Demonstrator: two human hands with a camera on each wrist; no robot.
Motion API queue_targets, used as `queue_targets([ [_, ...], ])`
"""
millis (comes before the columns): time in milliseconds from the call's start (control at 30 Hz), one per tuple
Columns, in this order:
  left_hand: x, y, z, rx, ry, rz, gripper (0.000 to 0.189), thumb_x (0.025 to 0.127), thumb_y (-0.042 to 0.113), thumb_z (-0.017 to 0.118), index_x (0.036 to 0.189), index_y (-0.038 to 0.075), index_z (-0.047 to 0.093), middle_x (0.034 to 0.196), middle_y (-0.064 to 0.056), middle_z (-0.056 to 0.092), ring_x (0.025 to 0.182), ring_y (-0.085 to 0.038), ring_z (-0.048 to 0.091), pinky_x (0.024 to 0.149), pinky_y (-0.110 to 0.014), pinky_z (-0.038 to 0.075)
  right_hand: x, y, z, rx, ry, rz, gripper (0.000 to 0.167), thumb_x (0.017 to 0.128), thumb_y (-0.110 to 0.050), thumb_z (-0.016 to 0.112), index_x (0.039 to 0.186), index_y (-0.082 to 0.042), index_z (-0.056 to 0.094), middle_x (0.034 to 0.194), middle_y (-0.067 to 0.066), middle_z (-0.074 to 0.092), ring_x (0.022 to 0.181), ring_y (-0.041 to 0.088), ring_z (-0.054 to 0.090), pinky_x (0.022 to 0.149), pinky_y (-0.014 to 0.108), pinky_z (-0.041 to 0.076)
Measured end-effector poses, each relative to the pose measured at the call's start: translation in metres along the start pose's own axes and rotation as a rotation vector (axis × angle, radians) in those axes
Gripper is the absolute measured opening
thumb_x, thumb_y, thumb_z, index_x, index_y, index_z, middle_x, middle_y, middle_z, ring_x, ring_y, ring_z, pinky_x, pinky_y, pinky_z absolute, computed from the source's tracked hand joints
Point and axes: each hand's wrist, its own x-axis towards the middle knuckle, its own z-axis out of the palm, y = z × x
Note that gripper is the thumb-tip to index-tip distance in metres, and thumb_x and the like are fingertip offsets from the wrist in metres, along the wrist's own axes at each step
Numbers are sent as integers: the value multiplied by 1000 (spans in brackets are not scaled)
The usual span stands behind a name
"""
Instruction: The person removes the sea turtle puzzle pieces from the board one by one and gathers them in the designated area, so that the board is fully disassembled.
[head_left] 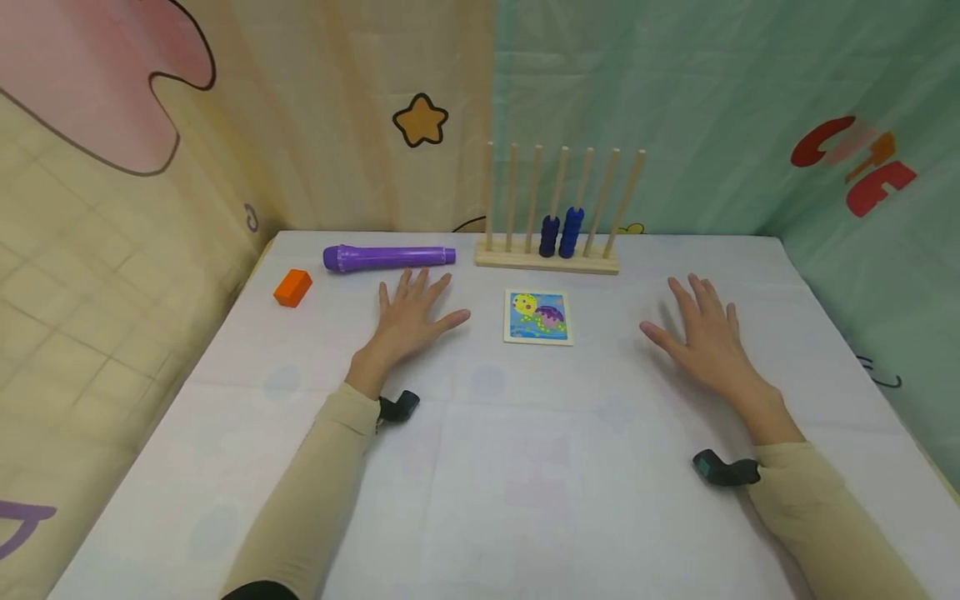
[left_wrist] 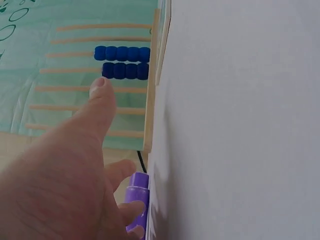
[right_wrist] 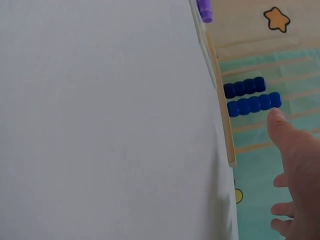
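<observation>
My left hand (head_left: 408, 321) is spread over the left half of the table with nothing in it. Just beyond its fingertips lies a purple toy microphone (head_left: 390, 257). On the right side my right hand (head_left: 705, 342), also empty, has its fingers extended and thumb pointing inward. Between the two hands a square picture puzzle (head_left: 537, 317) with a yellow and purple turtle lies flat. Behind it stands a wooden peg rack (head_left: 547, 262) with a row of upright rods. Dark blue beads (head_left: 550, 237) fill the lower part of one rod, and brighter blue beads (head_left: 572, 232) its neighbour.
An orange block (head_left: 292, 287) sits near the table's left edge. A white cloth covers the table (head_left: 480, 483). Printed curtains (head_left: 675, 100) hang right behind the table's back edge and along both sides.
</observation>
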Motion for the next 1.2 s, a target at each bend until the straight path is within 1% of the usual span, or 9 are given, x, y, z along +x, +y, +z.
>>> queue_targets([
  [133,5,3,7,-74,-28,6,90,98,76,50,169,27,23,178,-14,10,165,-39,-3,128,-67,-13,6,-9,10,66,-4,-10,89,104,-53,60,165,0,23,170,35,15,157,56,11,118,86,5],
  [200,8,5,10,-105,-35,18,92,98,75,51,170,26,22,178,-14,9,165,-38,-4,129,-64,-13,11,-15,15,103,-7,-11,87,105,-52,59,165,1,25,169,36,18,156,57,15,119,84,10],
  [367,18,17,18,-138,-47,68,93,96,75,55,169,25,25,178,-12,10,165,-36,-4,132,-59,-11,25,-29,29,164,-10,12,81,107,-52,54,163,2,30,167,34,25,156,54,22,123,75,20],
  [500,27,28,25,-118,-64,110,93,95,74,57,169,25,26,178,-11,11,165,-35,-2,133,-56,-10,38,-44,43,202,4,35,76,108,-50,53,160,3,36,164,32,35,155,50,28,126,70,22],
  [600,33,36,30,-98,-82,142,95,94,75,59,169,27,25,178,-10,10,165,-34,-3,133,-54,-10,46,-57,53,236,16,53,69,109,-44,56,156,4,42,160,31,41,152,48,34,126,66,24],
  [800,40,45,36,-71,-84,190,108,83,77,71,169,30,26,178,-9,12,165,-34,-2,133,-52,-10,63,-84,70,289,63,61,55,106,-30,62,148,4,53,146,29,56,140,45,48,123,61,31],
  [933,46,51,41,-49,-87,220,113,78,79,75,168,30,29,178,-9,12,165,-34,-2,133,-53,-10,72,-99,79,336,89,63,48,104,-24,65,143,3,58,139,26,61,134,42,53,121,59,34],
  [1067,50,53,43,-19,-86,229,112,77,81,75,167,29,33,178,-9,12,165,-34,-2,133,-55,-9,82,-114,87,384,138,36,40,103,-19,67,136,4,63,134,24,66,127,39,59,117,56,40],
  [1200,49,53,45,-10,-76,223,110,77,80,75,166,29,35,178,-8,13,166,-33,-1,133,-55,-8,90,-128,96,439,181,29,33,101,-18,69,127,2,70,125,20,71,118,36,65,107,50,51],
])
